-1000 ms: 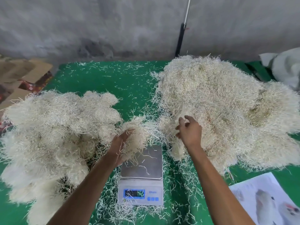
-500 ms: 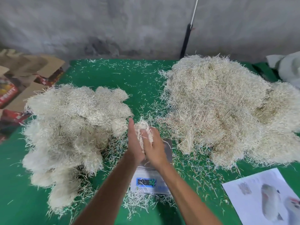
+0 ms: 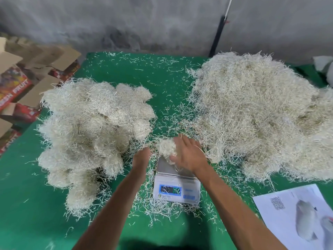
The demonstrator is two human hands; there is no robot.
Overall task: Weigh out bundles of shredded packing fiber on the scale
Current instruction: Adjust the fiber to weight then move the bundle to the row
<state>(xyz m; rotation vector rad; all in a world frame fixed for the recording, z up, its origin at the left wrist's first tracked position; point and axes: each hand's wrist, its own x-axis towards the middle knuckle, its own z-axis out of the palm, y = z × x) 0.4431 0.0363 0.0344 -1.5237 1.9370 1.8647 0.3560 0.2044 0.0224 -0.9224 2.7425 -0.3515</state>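
Observation:
A small white digital scale point(image 3: 175, 188) with a steel platform stands on the green table in front of me. My right hand point(image 3: 189, 154) holds a small compact bundle of shredded fiber point(image 3: 165, 146) just above the platform's far edge, fingers laid over it and thumb under it. Just left of the scale, my left hand point(image 3: 141, 156) hovers over loose strands, apart from the bundle, with its fingers bent away from the camera and nothing seen in it. A pile of rounded fiber bundles point(image 3: 90, 130) lies to the left. A big loose heap of fiber point(image 3: 261, 114) lies to the right.
The green table point(image 3: 27, 204) is strewn with stray strands around the scale. Printed paper sheets point(image 3: 297, 213) lie at the front right. Open cardboard boxes point(image 3: 21, 83) stand off the table's left edge. A grey wall and a dark pole point(image 3: 217, 37) are behind.
Both hands were pressing the small bundle together over the scale. Now my left hand has come off it to the left, and my right hand alone holds the bundle.

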